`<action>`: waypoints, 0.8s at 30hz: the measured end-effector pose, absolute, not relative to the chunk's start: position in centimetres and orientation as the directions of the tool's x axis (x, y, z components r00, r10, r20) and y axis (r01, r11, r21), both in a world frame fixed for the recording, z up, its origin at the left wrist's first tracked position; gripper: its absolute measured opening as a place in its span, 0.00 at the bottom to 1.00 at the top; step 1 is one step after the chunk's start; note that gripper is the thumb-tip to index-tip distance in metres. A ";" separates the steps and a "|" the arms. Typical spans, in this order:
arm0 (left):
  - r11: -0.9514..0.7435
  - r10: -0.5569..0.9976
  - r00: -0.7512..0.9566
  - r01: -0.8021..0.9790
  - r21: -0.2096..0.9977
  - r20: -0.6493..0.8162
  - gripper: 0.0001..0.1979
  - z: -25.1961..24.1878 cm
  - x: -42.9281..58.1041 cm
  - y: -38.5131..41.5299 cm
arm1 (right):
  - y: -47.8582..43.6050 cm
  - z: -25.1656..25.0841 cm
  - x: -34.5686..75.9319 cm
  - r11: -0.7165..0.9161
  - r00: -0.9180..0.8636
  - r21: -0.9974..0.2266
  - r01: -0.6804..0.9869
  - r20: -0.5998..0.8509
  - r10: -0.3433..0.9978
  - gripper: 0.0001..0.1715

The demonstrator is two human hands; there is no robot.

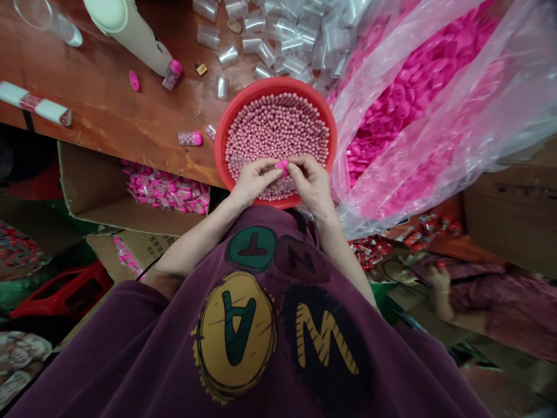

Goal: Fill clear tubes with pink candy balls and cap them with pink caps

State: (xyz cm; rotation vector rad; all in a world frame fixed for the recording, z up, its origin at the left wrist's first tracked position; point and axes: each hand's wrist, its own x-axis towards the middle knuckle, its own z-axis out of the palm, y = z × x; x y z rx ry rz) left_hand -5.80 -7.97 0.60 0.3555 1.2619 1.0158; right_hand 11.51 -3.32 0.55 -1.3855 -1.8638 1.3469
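Note:
Over the near part of a red basin point(221, 125), both my hands meet at a small bright pink plastic cap point(282, 166). My left hand point(256, 181) pinches it from one side between thumb and fingers. From the other side my right hand point(312, 183) grips it, also with thumb and fingertips. Whether the cap is in one piece or two is too small to tell. Pale pink round beads point(276, 128) fill much of the basin. A clear tube seems to lie on the beads by my left fingers, partly hidden.
Clear plastic tubes point(291, 35) are heaped behind the basin. A plastic bag of pink caps point(404, 98) stands at right. Bead-filled capped tubes lie in a cardboard box point(87, 191) at left; another filled tube point(190, 139) rests on the table. A co-worker's arm point(444, 296) shows at right.

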 end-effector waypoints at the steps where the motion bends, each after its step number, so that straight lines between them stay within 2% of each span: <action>1: 0.519 0.806 -0.049 -0.418 0.745 -0.589 0.11 0.9 -5.8 -8.0 | -3.3 0.4 11.6 -0.014 -0.372 -0.898 0.441 -0.197 0.907 0.27; 4: 0.462 0.831 -0.109 -0.409 0.787 -0.545 0.09 1.3 -5.6 -8.3 | -3.7 0.4 11.4 -0.022 -0.347 -0.907 0.422 -0.184 0.920 0.26; 9: 0.516 0.748 -0.184 -0.442 0.734 -0.637 0.06 0.9 -5.0 -9.0 | -5.0 1.1 10.7 0.193 -0.503 -0.839 0.510 -0.109 0.857 0.17; 13: 0.544 0.689 -0.237 -0.454 0.705 -0.685 0.01 0.0 -4.3 -8.8 | -6.0 0.1 9.5 0.325 -0.551 -0.646 0.691 -0.179 0.815 0.35; 16: 0.529 0.670 -0.255 -0.495 0.689 -0.697 0.03 -0.5 -4.1 -8.4 | -6.3 -1.6 8.8 0.334 -0.506 -0.563 0.756 -0.178 0.844 0.33; 20: 0.591 0.599 -0.160 -0.572 0.569 -0.784 0.05 -0.8 -4.5 -8.1 | -5.9 -3.6 8.5 0.361 -0.534 -0.568 0.740 -0.168 0.829 0.29; 24: 0.571 0.602 -0.141 -0.612 0.547 -0.786 0.07 -1.2 -5.7 -8.4 | -5.1 -4.1 7.4 0.403 -0.600 -0.591 0.699 -0.176 0.781 0.28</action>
